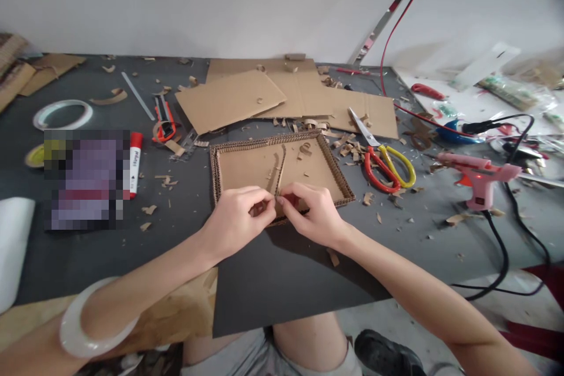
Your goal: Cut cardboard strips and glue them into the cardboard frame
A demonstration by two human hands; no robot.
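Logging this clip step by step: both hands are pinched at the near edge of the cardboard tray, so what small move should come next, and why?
Probably press the near end of the upright cardboard strip down against the cardboard tray rim. The left hand and right hand meet fingertip to fingertip exactly where that strip reaches the near wall, and it stands curved, not yet straight.

Scissors [388, 165], red and yellow handles, lying open right of centre. Pink glue gun [478, 179] further right, black cord trailing off dark table [286, 270]. Flat cardboard sheets [273, 97] stacked at back. Red glue stick [134, 164] left, tape roll [63, 114] beyond it, orange box cutter [164, 123] between. Cardboard scraps scattered about.
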